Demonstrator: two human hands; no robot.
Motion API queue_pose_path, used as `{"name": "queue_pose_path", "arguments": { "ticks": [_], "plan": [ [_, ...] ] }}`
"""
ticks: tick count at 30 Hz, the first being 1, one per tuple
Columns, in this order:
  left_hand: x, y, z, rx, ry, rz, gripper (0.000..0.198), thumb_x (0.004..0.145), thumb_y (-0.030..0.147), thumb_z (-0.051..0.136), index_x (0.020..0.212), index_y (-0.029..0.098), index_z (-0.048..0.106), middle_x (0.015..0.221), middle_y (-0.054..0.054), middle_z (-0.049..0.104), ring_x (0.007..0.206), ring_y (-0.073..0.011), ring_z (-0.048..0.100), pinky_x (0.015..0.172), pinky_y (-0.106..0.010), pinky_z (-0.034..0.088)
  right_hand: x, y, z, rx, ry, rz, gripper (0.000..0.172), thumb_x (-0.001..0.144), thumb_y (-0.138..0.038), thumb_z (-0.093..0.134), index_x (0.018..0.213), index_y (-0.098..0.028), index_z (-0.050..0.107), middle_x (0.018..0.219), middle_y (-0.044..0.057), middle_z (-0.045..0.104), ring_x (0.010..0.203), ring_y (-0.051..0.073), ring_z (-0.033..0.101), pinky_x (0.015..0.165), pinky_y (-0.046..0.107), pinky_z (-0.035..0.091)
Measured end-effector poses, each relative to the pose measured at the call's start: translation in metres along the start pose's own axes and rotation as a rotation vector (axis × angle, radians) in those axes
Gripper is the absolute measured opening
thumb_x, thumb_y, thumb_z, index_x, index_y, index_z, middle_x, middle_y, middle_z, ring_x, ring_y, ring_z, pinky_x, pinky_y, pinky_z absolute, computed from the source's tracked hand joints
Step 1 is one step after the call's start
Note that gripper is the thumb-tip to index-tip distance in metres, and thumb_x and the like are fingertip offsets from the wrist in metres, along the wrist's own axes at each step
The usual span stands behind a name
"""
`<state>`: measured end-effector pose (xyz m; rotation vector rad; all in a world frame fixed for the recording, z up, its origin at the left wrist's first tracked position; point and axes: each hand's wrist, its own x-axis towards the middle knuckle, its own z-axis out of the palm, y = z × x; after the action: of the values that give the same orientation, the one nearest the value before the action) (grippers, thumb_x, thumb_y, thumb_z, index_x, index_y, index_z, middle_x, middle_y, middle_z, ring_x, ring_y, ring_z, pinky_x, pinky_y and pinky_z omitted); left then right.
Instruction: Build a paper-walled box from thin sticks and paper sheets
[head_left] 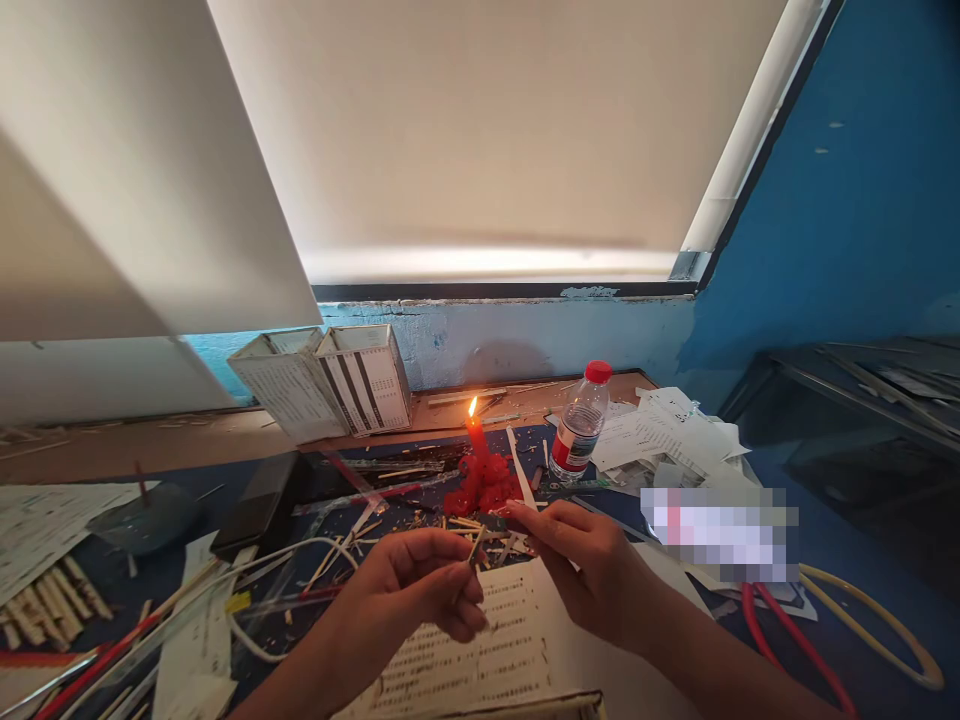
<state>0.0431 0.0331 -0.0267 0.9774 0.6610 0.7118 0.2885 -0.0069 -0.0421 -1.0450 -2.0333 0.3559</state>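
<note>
Between the thumb and fingertips of my left hand is a short thin stick, pinched over a sheet of printed paper. My right hand is closed on a narrow white strip, which slants up and away from the fingers. Just beyond both hands burns a red candle, standing in a lump of melted red wax. The strip's upper end is to the right of the candle, apart from the flame. Small stick scraps lie around the base of the wax.
A bottle with a red cap stands right of the candle, by loose papers. Two paper-covered boxes stand back left. A dark block, white cable and bundled sticks lie left. A pixelated object lies right.
</note>
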Motion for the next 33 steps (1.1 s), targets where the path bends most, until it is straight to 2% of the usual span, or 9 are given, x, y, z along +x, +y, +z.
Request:
{"name": "queue_pose_path", "arguments": {
  "ticks": [7, 10, 13, 16, 20, 22, 26, 29, 33],
  "plan": [
    [-0.003, 0.0, 0.001, 0.001, -0.038, -0.043, 0.021, 0.081, 0.032, 0.087, 0.087, 0.015, 0.076, 0.074, -0.005, 0.081, 0.065, -0.019, 0.078, 0.058, -0.026, 0.063, 0.008, 0.018, -0.03, -0.057, 0.302, 0.168, 0.041, 0.105, -0.023, 0.049, 0.144, -0.022, 0.06, 0.086, 0.005, 0.065, 0.073, 0.017, 0.061, 0.067, 0.03, 0.054],
    [0.0, -0.001, 0.0, -0.015, 0.017, -0.026, 0.025, 0.079, 0.035, 0.088, 0.088, 0.015, 0.075, 0.073, -0.005, 0.08, 0.064, -0.0188, 0.078, 0.058, -0.026, 0.062, 0.005, 0.011, -0.031, 0.004, 0.182, 0.127, 0.04, 0.105, -0.023, 0.05, 0.143, -0.023, 0.061, 0.084, 0.004, 0.064, 0.069, 0.016, 0.06, 0.063, 0.028, 0.053],
    [0.003, -0.003, -0.003, -0.02, 0.042, -0.029, 0.027, 0.078, 0.036, 0.089, 0.09, 0.015, 0.075, 0.074, -0.005, 0.081, 0.063, -0.0188, 0.078, 0.057, -0.026, 0.061, 0.002, -0.002, -0.018, 0.094, -0.002, 0.044, 0.04, 0.105, -0.022, 0.048, 0.143, -0.024, 0.061, 0.091, 0.006, 0.066, 0.074, 0.016, 0.063, 0.066, 0.028, 0.055],
    [0.004, -0.006, -0.006, -0.011, 0.013, -0.034, 0.025, 0.08, 0.035, 0.087, 0.09, 0.015, 0.076, 0.075, -0.005, 0.081, 0.063, -0.0188, 0.078, 0.056, -0.025, 0.061, 0.002, -0.009, -0.004, 0.158, -0.069, 0.012, 0.042, 0.105, -0.019, 0.049, 0.145, -0.025, 0.058, 0.096, 0.008, 0.068, 0.079, 0.017, 0.065, 0.07, 0.03, 0.058],
    [0.002, -0.006, -0.006, 0.011, -0.021, -0.055, 0.026, 0.082, 0.036, 0.086, 0.094, 0.015, 0.076, 0.076, -0.005, 0.08, 0.062, -0.0186, 0.077, 0.056, -0.027, 0.061, 0.002, -0.005, 0.002, 0.229, -0.048, 0.094, 0.044, 0.103, -0.017, 0.05, 0.145, -0.026, 0.057, 0.113, 0.009, 0.071, 0.097, 0.019, 0.068, 0.086, 0.035, 0.058],
    [0.001, -0.005, -0.004, 0.046, -0.026, -0.072, 0.027, 0.081, 0.037, 0.086, 0.093, 0.015, 0.076, 0.076, -0.005, 0.08, 0.06, -0.0176, 0.075, 0.056, -0.027, 0.061, 0.001, -0.003, 0.004, 0.271, -0.012, 0.161, 0.044, 0.102, -0.021, 0.054, 0.146, -0.026, 0.055, 0.117, 0.009, 0.07, 0.096, 0.018, 0.067, 0.084, 0.033, 0.057],
    [0.0, -0.004, 0.001, 0.129, -0.033, -0.143, 0.028, 0.08, 0.04, 0.085, 0.09, 0.015, 0.076, 0.075, -0.004, 0.079, 0.058, -0.0159, 0.073, 0.057, -0.027, 0.06, 0.003, -0.003, 0.011, 0.299, 0.01, 0.261, 0.031, 0.095, -0.027, 0.067, 0.126, -0.022, 0.067, 0.095, 0.003, 0.069, 0.074, 0.014, 0.061, 0.064, 0.025, 0.048],
    [0.002, -0.005, 0.002, 0.148, -0.034, -0.17, 0.029, 0.078, 0.04, 0.086, 0.09, 0.016, 0.077, 0.074, -0.004, 0.079, 0.057, -0.0151, 0.072, 0.057, -0.026, 0.059, 0.007, -0.007, 0.014, 0.242, 0.001, 0.281, 0.01, 0.093, -0.022, 0.066, 0.1, -0.019, 0.072, 0.082, 0.0, 0.067, 0.07, 0.013, 0.057, 0.064, 0.026, 0.043],
    [0.003, -0.005, 0.001, 0.168, -0.034, -0.187, 0.03, 0.077, 0.04, 0.087, 0.09, 0.015, 0.077, 0.072, -0.003, 0.079, 0.056, -0.0146, 0.072, 0.055, -0.025, 0.057, 0.01, -0.011, 0.01, 0.231, -0.03, 0.335, 0.009, 0.094, -0.022, 0.061, 0.092, -0.018, 0.069, 0.079, 0.0, 0.065, 0.069, 0.013, 0.054, 0.063, 0.026, 0.039]
  ]
}}
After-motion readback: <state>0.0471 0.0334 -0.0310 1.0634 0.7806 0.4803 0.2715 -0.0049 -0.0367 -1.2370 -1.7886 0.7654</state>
